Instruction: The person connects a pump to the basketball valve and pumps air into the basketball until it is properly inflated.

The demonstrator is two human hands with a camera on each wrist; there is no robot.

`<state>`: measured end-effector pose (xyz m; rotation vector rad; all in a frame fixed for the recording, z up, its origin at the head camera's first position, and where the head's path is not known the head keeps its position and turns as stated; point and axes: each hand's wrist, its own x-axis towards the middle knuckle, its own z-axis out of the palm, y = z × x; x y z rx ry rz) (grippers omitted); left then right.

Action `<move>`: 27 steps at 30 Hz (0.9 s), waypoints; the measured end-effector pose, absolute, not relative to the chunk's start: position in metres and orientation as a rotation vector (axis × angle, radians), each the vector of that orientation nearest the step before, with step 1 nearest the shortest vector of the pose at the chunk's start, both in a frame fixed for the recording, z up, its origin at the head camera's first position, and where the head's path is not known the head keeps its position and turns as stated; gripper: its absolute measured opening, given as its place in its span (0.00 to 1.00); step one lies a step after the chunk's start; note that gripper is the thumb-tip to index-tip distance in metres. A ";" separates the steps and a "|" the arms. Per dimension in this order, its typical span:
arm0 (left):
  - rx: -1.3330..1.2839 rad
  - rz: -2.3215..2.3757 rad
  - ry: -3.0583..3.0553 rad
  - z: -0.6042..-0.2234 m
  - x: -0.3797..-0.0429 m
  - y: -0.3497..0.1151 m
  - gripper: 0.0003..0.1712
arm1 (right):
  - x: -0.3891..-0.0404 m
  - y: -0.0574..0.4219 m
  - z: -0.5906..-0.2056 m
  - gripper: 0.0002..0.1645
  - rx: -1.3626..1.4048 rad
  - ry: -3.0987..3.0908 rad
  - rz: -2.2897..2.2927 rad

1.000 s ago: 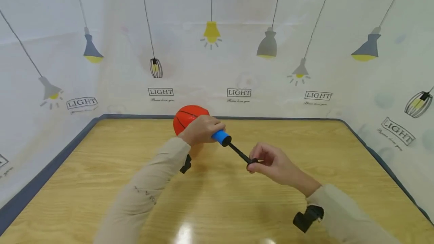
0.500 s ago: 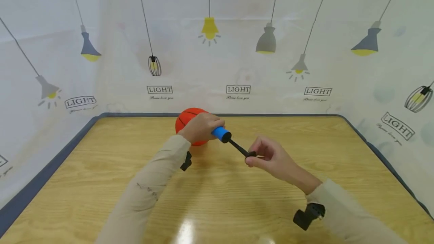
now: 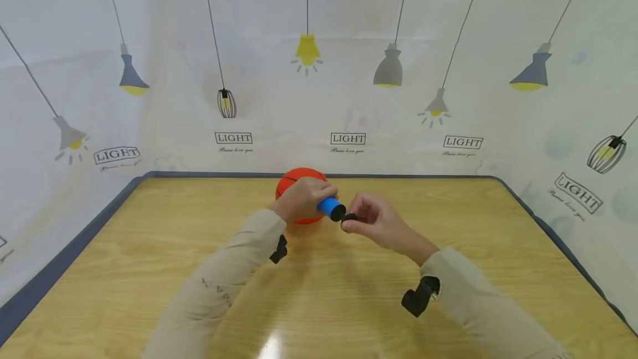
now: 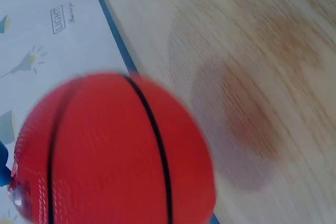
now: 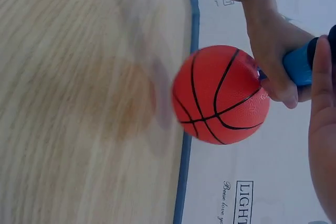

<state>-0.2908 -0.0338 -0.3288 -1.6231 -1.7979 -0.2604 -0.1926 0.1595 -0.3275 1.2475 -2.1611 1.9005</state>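
A small orange-red basketball (image 3: 297,177) with black seams hangs at the far end of a blue hand pump (image 3: 329,206), above the wooden table. My left hand (image 3: 302,197) wraps round the pump's barrel and covers part of the ball in the head view. With thumb and fingers my right hand (image 3: 375,222) pinches the black pump handle (image 3: 350,217), which sits right at the barrel's end. In the right wrist view the pump's tip meets the ball (image 5: 220,95) beside my left hand (image 5: 275,43). The left wrist view is mostly filled by the ball (image 4: 115,150).
The wooden tabletop (image 3: 199,292) has a dark blue edge strip (image 3: 224,174) along its back and sides. White wall sheets (image 3: 279,98) printed with lamps stand behind and at both sides. Black wrist cameras (image 3: 420,296) sit at both sleeves.
My right hand has moved left towards the barrel, pushing the handle in, so the black rod that showed earlier is now hidden. The ball and left hand have shifted slightly right.
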 end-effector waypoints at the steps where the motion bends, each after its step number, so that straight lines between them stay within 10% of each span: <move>1: -1.633 -0.226 -1.790 -0.329 -0.291 -0.035 0.10 | -0.191 0.159 -0.329 0.07 1.243 -2.172 1.881; 10: -1.606 -0.115 -1.802 -0.315 -0.299 -0.056 0.14 | -0.146 0.182 -0.323 0.07 1.296 -2.152 1.873; 27: -1.675 -0.073 -1.856 -0.330 -0.287 -0.034 0.10 | -0.170 0.175 -0.337 0.06 1.104 -2.312 1.891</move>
